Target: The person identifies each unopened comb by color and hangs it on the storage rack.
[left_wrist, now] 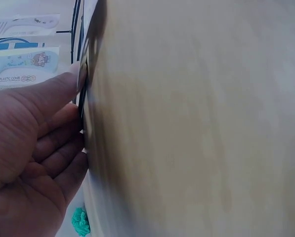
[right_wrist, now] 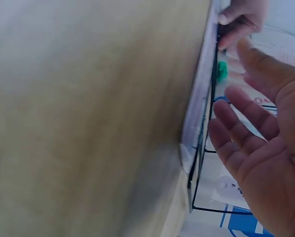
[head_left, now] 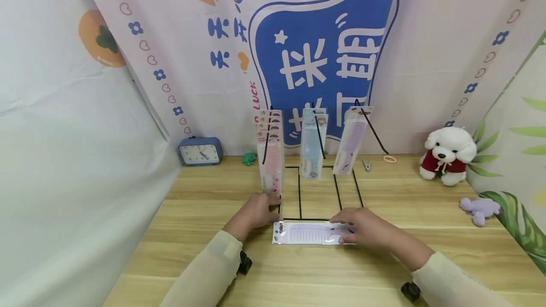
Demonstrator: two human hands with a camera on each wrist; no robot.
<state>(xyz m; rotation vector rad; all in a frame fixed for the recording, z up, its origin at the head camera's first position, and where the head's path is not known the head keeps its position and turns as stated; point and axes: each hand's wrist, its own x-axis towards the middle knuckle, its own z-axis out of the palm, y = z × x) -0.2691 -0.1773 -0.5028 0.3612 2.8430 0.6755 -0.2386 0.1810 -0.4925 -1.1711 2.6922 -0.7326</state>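
Observation:
A purple plastic comb in a clear-fronted packet [head_left: 308,233] lies flat on the table, in front of the black wire rack [head_left: 300,198]. My left hand [head_left: 257,211] is at the packet's left end; in the left wrist view its thumb [left_wrist: 63,89] meets the packet's edge and the other fingers are loosely bent. Over the packet's right end is my right hand [head_left: 367,227], fingers spread in the right wrist view. Pink comb packets [head_left: 271,165], blue comb packets [head_left: 313,148] and a purple comb packet [head_left: 352,141] hang from the rack's hooks.
A blue alarm clock [head_left: 200,151] and a green figure [head_left: 249,158] stand at the back left. Behind the rack's right side lie a small clip [head_left: 366,165] and an orange ring [head_left: 390,159]. A white plush dog [head_left: 448,155] and a purple toy [head_left: 480,209] are at right.

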